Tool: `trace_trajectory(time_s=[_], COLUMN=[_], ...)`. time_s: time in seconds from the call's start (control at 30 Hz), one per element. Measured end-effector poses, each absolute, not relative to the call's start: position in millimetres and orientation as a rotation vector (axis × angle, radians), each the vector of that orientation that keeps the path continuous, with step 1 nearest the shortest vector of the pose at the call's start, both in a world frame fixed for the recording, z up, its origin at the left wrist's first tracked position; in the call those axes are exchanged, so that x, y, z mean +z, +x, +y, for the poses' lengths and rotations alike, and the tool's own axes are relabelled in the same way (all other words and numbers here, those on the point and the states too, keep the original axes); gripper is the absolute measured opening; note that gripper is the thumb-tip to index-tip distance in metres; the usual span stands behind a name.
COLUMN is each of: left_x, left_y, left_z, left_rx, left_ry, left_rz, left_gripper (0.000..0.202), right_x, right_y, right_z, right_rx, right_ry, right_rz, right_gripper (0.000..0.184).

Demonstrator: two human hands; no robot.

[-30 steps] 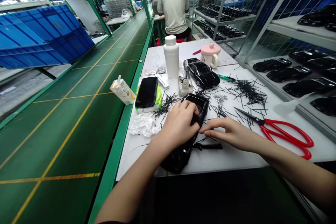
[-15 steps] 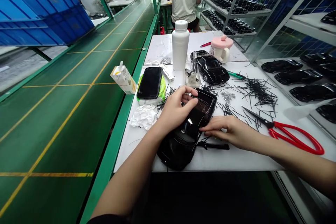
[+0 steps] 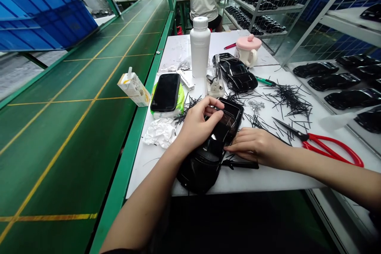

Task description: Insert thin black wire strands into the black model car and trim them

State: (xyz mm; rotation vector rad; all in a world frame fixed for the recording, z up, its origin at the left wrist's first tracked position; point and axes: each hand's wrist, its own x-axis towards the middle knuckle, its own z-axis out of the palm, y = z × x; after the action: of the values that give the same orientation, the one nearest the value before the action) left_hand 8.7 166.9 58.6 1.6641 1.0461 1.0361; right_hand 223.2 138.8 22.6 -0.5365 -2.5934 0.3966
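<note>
Head view: left hand [image 3: 195, 125] clasps glossy black model car body [image 3: 202, 172]; right hand [image 3: 256, 145] touches its side, grip unclear; red-handled scissors [image 3: 330, 149] at 3 o'clock.

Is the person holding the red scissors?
No, the scissors lie on the table, apart from the right hand, while the left hand is on a black model car.

A glossy black plastic car body [image 3: 202, 172] is gleaming, while smooth red plastic scissor handles [image 3: 336, 137] are meeting steel blades [image 3: 290, 130].
</note>
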Motion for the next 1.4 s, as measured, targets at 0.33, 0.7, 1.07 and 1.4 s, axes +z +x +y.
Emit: trace_trajectory(time_s=[0.33, 0.7, 1.07, 1.4], left_x=[60, 62, 80, 78], left_y=[9, 9, 8, 9], left_z=[164, 160, 146, 145], left_rx=[1.028, 0.982, 0.614, 0.634], left_ry=[1.696, 1.824, 2.162, 2.182], left_rz=[1.036, 0.997, 0.769, 0.801], left_gripper=[0.008, 0.007, 0.013, 0.008], right_x=[27, 35, 44, 32], right_y=[221, 224, 242, 242], right_z=[144, 147, 145, 142], right_rx=[0.201, 0.978, 1.891, 1.969], right_ry=[-0.459, -0.646, -1.045, -1.01], right_rz=[-2.728, -2.54, -1.628, -1.489], right_gripper=[0.031, 0.026, 0.024, 0.022])
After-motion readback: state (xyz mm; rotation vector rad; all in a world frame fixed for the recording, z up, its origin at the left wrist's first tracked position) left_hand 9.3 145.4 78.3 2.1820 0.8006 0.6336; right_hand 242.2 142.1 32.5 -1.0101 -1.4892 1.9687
